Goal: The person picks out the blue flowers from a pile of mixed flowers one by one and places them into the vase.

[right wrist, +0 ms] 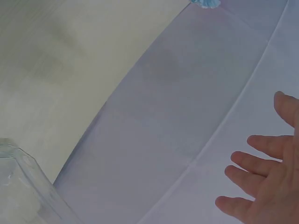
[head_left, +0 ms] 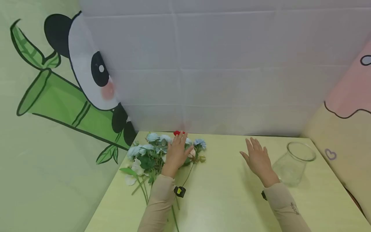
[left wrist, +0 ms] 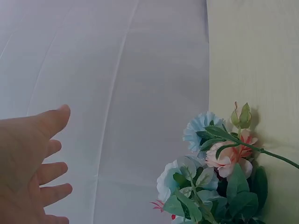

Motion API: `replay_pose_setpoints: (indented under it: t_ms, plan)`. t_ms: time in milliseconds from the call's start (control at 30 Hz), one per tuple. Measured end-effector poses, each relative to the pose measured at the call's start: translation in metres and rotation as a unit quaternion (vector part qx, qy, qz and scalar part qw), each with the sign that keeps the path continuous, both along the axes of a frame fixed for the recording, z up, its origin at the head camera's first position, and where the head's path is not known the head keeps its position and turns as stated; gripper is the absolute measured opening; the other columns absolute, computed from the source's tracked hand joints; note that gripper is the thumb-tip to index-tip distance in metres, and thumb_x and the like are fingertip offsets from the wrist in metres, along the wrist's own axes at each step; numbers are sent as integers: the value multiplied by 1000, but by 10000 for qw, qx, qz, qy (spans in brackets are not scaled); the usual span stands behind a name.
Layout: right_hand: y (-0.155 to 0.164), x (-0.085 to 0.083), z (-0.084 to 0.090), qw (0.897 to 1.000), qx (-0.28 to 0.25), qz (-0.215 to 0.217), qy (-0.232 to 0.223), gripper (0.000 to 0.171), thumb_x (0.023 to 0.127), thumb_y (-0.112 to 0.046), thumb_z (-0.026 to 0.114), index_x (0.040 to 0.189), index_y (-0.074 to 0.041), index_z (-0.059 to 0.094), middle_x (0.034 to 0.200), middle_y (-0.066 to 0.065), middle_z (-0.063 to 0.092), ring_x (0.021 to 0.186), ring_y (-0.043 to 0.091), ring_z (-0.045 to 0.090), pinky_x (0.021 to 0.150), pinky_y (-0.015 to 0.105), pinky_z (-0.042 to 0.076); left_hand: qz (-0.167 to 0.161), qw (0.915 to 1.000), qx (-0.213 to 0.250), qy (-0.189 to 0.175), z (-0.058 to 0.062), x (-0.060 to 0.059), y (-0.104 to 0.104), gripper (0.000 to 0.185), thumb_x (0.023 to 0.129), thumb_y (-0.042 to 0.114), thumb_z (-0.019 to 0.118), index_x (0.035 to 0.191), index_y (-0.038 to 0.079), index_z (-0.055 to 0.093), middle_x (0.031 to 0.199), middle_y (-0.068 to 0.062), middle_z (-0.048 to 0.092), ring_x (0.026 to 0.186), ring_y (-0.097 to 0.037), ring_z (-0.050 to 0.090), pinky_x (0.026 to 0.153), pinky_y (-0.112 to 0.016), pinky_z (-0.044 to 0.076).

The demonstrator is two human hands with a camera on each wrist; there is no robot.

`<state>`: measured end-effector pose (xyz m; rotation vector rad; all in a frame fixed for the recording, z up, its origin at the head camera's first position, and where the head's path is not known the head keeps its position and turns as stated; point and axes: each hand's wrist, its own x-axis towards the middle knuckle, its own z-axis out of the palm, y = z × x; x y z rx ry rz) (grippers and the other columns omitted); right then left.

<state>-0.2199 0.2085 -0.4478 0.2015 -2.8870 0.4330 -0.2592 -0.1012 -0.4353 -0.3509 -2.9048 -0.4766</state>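
Observation:
My left hand (head_left: 176, 153) hovers over a pile of artificial flowers (head_left: 147, 162), its fingers straight and holding nothing. Light blue blooms, white petals, green leaves and long stems make up most of that pile. In the left wrist view a blue flower (left wrist: 203, 130) and a pale pink rose (left wrist: 229, 158) lie on the table, to one side of the left hand (left wrist: 28, 163). Over the table's right half, my right hand (head_left: 258, 161) is held with fingers extended and nothing in it. Just right of it stands a clear glass vase (head_left: 290, 174), whose edge also enters the right wrist view.
The pale wooden table (head_left: 220, 193) ends at a light grey cloth backdrop (head_left: 232, 80). A green wall (head_left: 58, 180) with a panda drawing borders the left, and a cream and pink wall (head_left: 342, 135) the right. A red bloom (head_left: 177, 132) shows behind the left fingertips.

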Motion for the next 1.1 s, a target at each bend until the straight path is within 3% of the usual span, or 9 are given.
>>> replay_pose_setpoints:
  t_ms: [267,500,767,967,1100]
  plan:
    - [4,3,0,9998,-170,44,-117,55,96,-28,46,139,4,31,143,28,29,135,43,20,104,66,18,-58,9984,512,220,3,1,3,60,94,42,46,146,17,26,150,-7,29,136,-28,31,108,-56,26]
    - [6,6,-4,9994,-327,70,20,53,96,-27,47,137,4,34,142,28,31,133,44,24,104,65,20,0,9929,1190,47,-1,3,2,57,95,38,48,144,17,30,139,-12,46,107,-32,58,85,-46,50]
    - [4,8,-8,9967,-691,156,394,54,92,-32,55,131,4,45,133,28,43,122,45,40,99,57,35,-115,9920,1226,280,-1,4,1,50,95,35,49,139,12,41,122,-13,60,92,-28,64,71,-41,52]
    - [5,11,-5,9946,-955,-23,398,47,92,-32,55,126,0,51,128,24,50,117,42,47,91,55,42,-261,9932,1056,406,4,2,5,36,95,31,51,123,10,58,98,-7,69,58,-16,60,50,-28,45]
    - [6,15,-6,9893,-1374,-176,462,37,92,-27,56,119,-2,58,117,19,60,104,36,57,79,50,49,-226,9939,1004,386,3,3,7,30,94,30,52,113,11,65,88,-5,71,58,-14,60,52,-27,47]
